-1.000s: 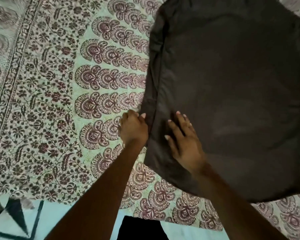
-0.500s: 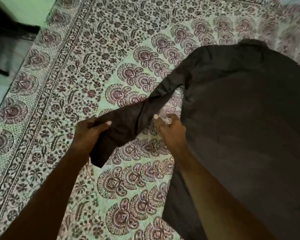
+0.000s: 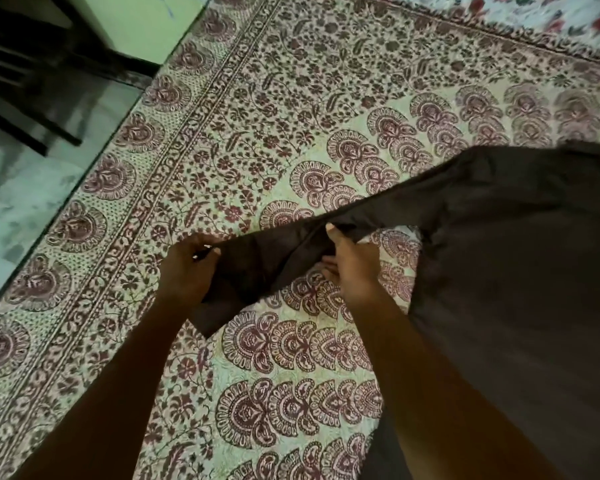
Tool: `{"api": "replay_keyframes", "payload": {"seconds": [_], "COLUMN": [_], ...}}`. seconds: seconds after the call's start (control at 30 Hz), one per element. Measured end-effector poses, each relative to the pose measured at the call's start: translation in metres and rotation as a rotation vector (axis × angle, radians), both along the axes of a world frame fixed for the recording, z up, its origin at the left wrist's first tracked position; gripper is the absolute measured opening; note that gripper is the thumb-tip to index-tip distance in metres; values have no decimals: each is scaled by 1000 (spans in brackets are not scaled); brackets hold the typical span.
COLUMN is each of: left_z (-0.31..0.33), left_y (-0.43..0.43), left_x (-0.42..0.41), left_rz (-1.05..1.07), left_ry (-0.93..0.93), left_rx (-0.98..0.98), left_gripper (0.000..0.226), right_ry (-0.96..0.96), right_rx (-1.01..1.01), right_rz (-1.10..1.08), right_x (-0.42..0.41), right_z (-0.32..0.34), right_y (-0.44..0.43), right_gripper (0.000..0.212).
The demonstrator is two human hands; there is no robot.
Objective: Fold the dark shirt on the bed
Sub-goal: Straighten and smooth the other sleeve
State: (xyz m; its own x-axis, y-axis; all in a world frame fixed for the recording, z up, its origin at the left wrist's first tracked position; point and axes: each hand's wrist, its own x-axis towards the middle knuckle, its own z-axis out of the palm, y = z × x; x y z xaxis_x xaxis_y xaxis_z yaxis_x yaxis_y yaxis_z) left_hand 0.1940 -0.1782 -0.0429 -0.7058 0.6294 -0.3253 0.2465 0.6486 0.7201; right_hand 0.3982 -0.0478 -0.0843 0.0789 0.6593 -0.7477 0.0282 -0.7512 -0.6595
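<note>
The dark shirt lies flat on the right side of the bed, its body spread over the patterned bedspread. One long sleeve stretches out leftward and is lifted off the cover. My left hand grips the sleeve near its cuff end, which hangs down below the hand. My right hand pinches the same sleeve further in, closer to the shoulder, thumb on top. My right forearm hides part of the shirt's left edge.
The bedspread's bordered edge runs diagonally at the left, and beyond it lies pale floor. Dark furniture legs stand on that floor at the top left. A floral cloth shows at the top right corner.
Both hands left the shirt's side edge, took hold of the left sleeve and pulled it out to the left. The view has shifted left and up along the bed.
</note>
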Motion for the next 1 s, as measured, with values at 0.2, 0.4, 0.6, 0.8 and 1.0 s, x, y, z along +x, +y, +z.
{"api": "replay_keyframes", "payload": {"seconds": [0.2,0.4,0.6,0.8,1.0], "left_z": [-53,-35,-4,18,19], "left_y": [-8,4,51,122,187], "left_x": [-6,-22,-100,-168,-210], "left_rz": [70,29,-242,-681,-906], "left_ry": [-29,132,324,513,772], "left_rx": [-18,21,64,70,86], "left_gripper": [9,15,20,18,20], "right_ry": [-47,-219,14,331,343], "right_rx": [-7,116,8,31,5], "right_rz": [149,236,-101,-493,-605], "right_x": [4,-18,-64,-117,-162], "right_z": [9,8,5,22,16], "right_y": [1,6,4,26,44], "right_gripper": [39,36,35,41,34]}}
